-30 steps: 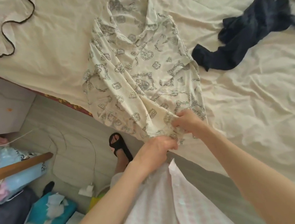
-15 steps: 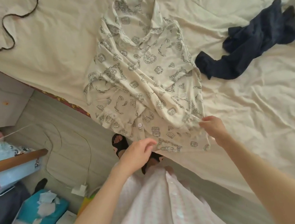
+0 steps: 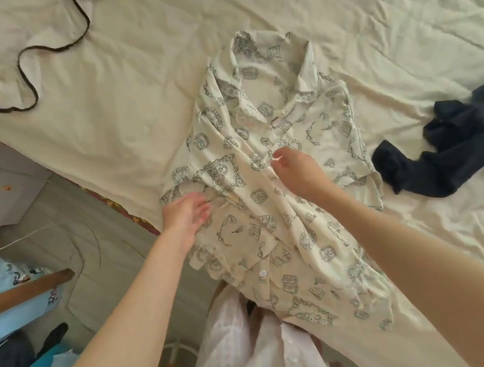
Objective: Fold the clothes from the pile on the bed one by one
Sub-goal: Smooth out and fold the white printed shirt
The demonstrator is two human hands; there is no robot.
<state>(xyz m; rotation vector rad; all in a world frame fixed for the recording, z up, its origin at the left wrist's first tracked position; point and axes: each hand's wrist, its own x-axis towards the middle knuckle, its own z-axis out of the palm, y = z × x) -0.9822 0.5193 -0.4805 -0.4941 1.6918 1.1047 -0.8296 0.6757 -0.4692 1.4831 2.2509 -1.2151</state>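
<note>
A cream shirt (image 3: 269, 198) with a grey print lies flat on the bed sheet (image 3: 126, 130). Its collar points away from me and its hem hangs over the near edge. My left hand (image 3: 187, 215) rests with relaxed fingers on the folded left sleeve at the shirt's side. My right hand (image 3: 293, 171) is over the middle of the shirt, thumb and finger pinching a small bit of fabric at the button placket. A crumpled dark navy garment (image 3: 456, 143) lies on the sheet to the right of the shirt, apart from it.
A cream ruffled cloth with dark trim (image 3: 24, 57) lies at the far left of the bed. The bed's edge runs diagonally, with floor (image 3: 90, 239) below it. A wooden pole (image 3: 21, 291) and blue bags sit at the lower left.
Both hands have left the shirt's hem and moved up it. The left went to the left sleeve, the right to the middle placket. The view has come closer.
</note>
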